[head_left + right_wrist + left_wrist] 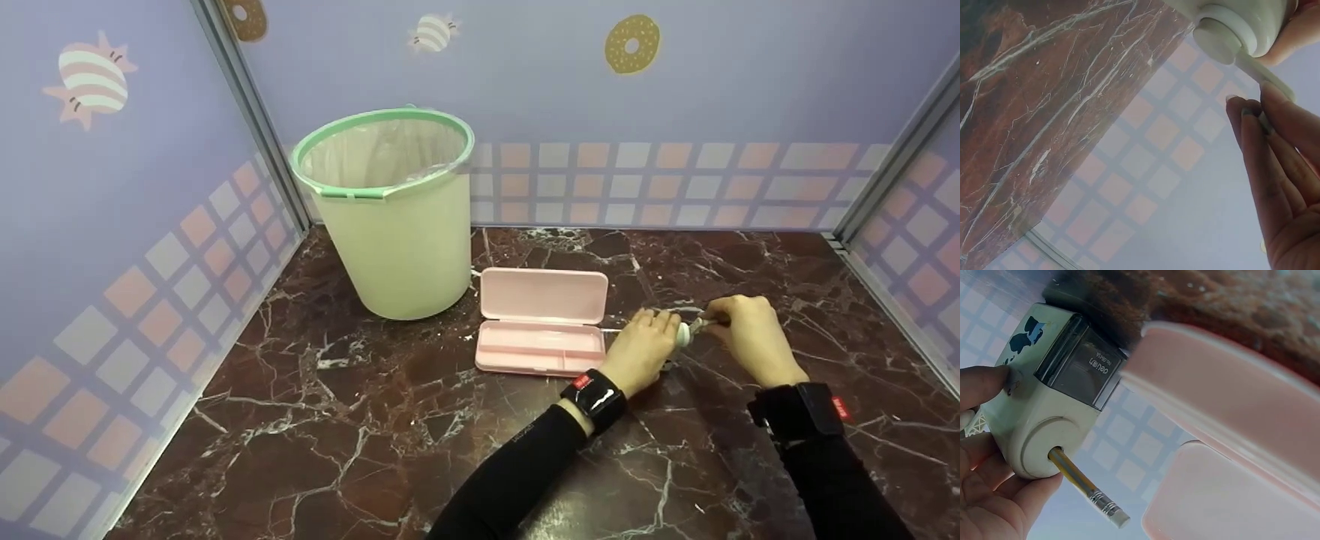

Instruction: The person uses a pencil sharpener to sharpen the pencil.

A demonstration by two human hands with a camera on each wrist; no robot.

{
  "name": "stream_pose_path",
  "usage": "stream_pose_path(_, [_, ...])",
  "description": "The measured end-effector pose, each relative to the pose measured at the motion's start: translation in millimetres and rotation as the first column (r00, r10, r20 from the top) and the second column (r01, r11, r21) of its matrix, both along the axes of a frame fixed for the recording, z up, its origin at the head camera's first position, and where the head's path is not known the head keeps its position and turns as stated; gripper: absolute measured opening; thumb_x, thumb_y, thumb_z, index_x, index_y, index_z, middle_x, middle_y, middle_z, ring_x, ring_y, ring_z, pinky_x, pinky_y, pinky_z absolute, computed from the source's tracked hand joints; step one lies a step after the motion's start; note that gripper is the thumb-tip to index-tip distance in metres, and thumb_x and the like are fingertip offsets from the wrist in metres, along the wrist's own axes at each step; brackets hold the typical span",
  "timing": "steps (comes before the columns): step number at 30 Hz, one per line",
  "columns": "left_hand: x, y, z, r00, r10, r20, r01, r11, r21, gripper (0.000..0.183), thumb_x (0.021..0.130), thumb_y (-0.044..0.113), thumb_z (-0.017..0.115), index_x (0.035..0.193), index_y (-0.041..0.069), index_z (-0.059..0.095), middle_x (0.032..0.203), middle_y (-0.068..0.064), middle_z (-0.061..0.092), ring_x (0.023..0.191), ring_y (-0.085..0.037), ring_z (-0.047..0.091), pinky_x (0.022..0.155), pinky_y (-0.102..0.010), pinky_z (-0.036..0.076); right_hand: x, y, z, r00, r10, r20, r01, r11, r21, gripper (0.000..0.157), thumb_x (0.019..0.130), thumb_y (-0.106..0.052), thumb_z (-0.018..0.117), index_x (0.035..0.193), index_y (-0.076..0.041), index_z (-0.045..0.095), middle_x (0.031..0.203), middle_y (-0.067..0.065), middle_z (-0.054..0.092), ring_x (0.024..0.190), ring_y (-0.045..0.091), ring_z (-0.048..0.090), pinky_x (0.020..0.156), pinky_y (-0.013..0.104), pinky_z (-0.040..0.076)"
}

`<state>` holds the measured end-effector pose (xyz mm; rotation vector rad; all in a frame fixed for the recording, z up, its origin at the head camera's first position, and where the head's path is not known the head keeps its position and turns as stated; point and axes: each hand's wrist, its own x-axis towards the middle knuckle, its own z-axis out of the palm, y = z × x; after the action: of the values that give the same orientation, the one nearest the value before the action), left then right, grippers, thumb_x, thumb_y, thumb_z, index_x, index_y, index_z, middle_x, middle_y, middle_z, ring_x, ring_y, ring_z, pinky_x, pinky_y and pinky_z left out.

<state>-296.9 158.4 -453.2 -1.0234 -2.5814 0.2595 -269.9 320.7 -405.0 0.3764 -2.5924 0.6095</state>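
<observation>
My left hand (645, 349) grips a white hand-crank pencil sharpener (1044, 396) with a dark see-through shavings drawer, its fingers and thumb around the body. A yellow pencil (1075, 475) sticks out of the sharpener's hole, eraser end outward. On the opposite side, my right hand (754, 341) pinches the end of the sharpener's crank (1258, 73) between thumb and fingers. Just left of the sharpener lies a pink pencil case (544, 294), lid up, its compartments facing upward. The knob at the crank's tip is mostly hidden by the right fingers.
A tall pale green bin (409, 247) with a green rim and a clear liner stands behind the pencil case to the left. Patterned panels (555, 75) enclose the dark marble-look tabletop (360, 450) at the back and both sides.
</observation>
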Motion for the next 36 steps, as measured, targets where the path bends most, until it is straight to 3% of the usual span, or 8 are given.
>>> stream_pose_path(9, [0.1,-1,0.5,1.000,0.001,0.006,-0.001,1.000,-0.013,0.070,0.085,0.028,0.070,0.148,0.011,0.044,0.147,-0.004,0.052,0.132,-0.018,0.053,0.118,-0.030,0.036,-12.8,-1,-4.5,1.000,-0.026,-0.016,0.025,1.000,-0.017,0.010,0.073,0.012,0.076,0.081,0.008,0.071,0.079,0.027,0.071,0.071,0.042,0.068,0.065,0.055,0.055])
stream_pose_path(17, [-0.6,0,0.2,1.000,0.003,0.002,-0.003,0.999,-0.032,0.066,0.088,0.025,0.065,0.149,0.011,0.043,0.148,-0.003,0.052,0.133,-0.018,0.052,0.118,-0.031,0.036,-28.6,-1,-9.4,0.999,-0.037,-0.004,0.037,0.999,-0.002,0.006,0.076,0.010,0.074,0.079,0.007,0.070,0.079,0.026,0.071,0.072,0.043,0.067,0.066,0.056,0.053])
stream_pose_path(25, [0.4,-2,0.7,1.000,-0.008,-0.011,0.008,1.000,-0.008,0.067,0.086,0.025,0.068,0.147,0.010,0.045,0.146,-0.003,0.053,0.132,-0.017,0.053,0.118,-0.030,0.036,-42.3,1,-16.2,1.000,-0.030,0.005,0.030,1.000,-0.006,0.005,0.077,0.013,0.071,0.078,0.008,0.069,0.078,0.026,0.071,0.070,0.043,0.067,0.064,0.055,0.052])
stream_pose_path(32, [0.1,-2,1.1,1.000,-0.007,-0.003,0.007,1.000,-0.018,0.067,0.087,0.026,0.067,0.148,0.010,0.044,0.147,-0.003,0.052,0.132,-0.018,0.052,0.118,-0.030,0.036,-49.9,0,-24.5,0.999,-0.036,0.039,0.036,0.999,0.003,0.004,0.078,0.012,0.068,0.078,0.008,0.069,0.078,0.026,0.070,0.071,0.043,0.066,0.065,0.057,0.050])
stream_pose_path(36, [0.2,-1,0.5,1.000,-0.016,-0.020,0.015,1.000,-0.022,0.068,0.086,0.027,0.068,0.147,0.009,0.044,0.146,-0.002,0.054,0.130,-0.017,0.053,0.117,-0.030,0.038,-53.8,3,-33.9,0.994,-0.031,0.107,0.031,1.000,0.006,0.003,0.079,0.010,0.069,0.079,0.008,0.070,0.079,0.025,0.070,0.074,0.043,0.066,0.067,0.057,0.051])
